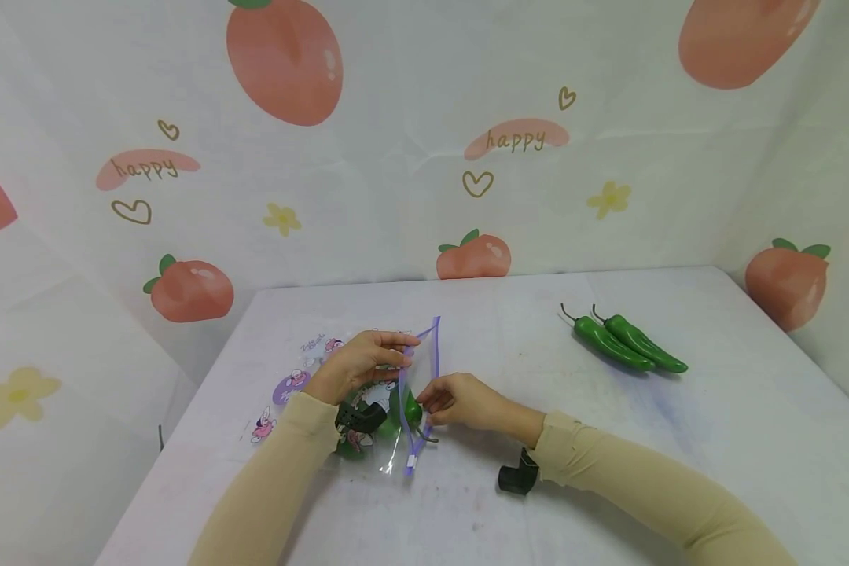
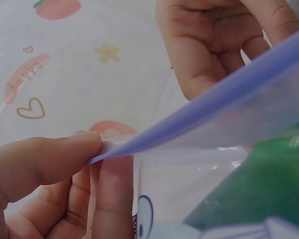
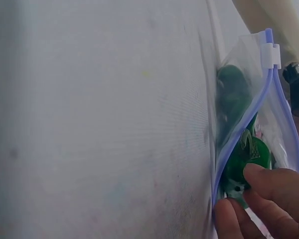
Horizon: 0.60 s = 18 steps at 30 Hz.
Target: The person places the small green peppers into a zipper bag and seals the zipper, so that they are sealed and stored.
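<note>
A clear zip bag (image 1: pixel 389 452) printed with cartoon figures lies with its purple-edged mouth facing right. My left hand (image 1: pixel 357 363) pinches the top of that edge between thumb and fingers, as the left wrist view shows close up. At the gaping mouth, my right hand (image 1: pixel 463 402) holds a green chili pepper (image 1: pixel 413 410) near its stem end, thumb (image 3: pixel 269 179) against it. Most of this pepper is inside the bag, its stem pointing out. Another green shape (image 3: pixel 232 94) shows through the plastic. A white slider (image 3: pixel 271 56) sits at the near end of the zip.
Two more green chili peppers (image 1: pixel 611 344) lie side by side at the back right of the white table (image 1: pixel 523 314). Behind it hangs a cloth (image 1: pixel 382 196) printed with peaches. Black wrist devices (image 1: pixel 518 475) are worn on both arms.
</note>
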Each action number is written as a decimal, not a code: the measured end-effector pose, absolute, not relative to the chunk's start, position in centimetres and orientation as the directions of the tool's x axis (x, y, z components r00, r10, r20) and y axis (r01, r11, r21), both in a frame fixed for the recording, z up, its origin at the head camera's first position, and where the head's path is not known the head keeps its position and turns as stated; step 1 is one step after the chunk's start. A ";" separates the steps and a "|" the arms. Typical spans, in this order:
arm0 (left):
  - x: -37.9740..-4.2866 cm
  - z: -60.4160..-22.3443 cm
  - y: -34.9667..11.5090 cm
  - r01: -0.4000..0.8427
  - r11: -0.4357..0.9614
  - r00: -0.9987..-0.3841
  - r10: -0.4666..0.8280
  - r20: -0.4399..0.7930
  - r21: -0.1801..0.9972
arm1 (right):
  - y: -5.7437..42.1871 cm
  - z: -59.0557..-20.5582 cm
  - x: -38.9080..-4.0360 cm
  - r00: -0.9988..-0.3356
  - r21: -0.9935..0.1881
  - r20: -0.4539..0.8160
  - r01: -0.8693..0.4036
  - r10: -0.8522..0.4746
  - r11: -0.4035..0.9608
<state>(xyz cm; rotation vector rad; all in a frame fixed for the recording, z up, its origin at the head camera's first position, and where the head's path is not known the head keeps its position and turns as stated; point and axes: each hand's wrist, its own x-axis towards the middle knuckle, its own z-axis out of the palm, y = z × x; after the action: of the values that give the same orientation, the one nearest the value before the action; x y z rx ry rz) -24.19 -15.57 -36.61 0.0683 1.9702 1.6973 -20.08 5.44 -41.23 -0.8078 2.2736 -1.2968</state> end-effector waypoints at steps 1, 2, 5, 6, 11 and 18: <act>-24.2 -36.6 -15.6 -0.298 0.207 -0.856 0.374 -0.357 0.932 | 5.4 -41.2 -20.1 -0.752 -0.869 -0.059 -0.284 -0.656 0.404; -24.2 -36.6 -15.6 -0.299 0.208 -0.855 0.374 -0.359 0.931 | 5.4 -41.2 -20.1 -0.752 -0.869 -0.062 -0.283 -0.657 0.406; -24.2 -36.6 -15.6 -0.300 0.211 -0.855 0.374 -0.360 0.930 | 5.4 -41.1 -20.1 -0.752 -0.870 -0.065 -0.279 -0.656 0.406; -24.2 -36.6 -15.6 -0.299 0.213 -0.855 0.373 -0.360 0.930 | 5.4 -41.1 -20.2 -0.753 -0.870 -0.064 -0.279 -0.655 0.406; -24.2 -36.8 -15.6 -0.294 0.219 -0.857 0.371 -0.358 0.930 | 5.4 -41.1 -20.3 -0.759 -0.871 -0.057 -0.280 -0.648 0.404; -24.2 -36.8 -15.7 -0.304 0.221 -0.859 0.357 -0.367 0.927 | 5.7 -40.6 -20.6 -0.773 -0.838 -0.035 -0.322 -0.633 0.440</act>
<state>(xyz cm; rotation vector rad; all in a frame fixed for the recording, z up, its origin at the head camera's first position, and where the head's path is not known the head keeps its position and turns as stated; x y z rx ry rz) -24.23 -15.71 -36.84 0.0488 1.9864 1.6849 -20.55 5.71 -40.60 -0.8152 2.3528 -1.2590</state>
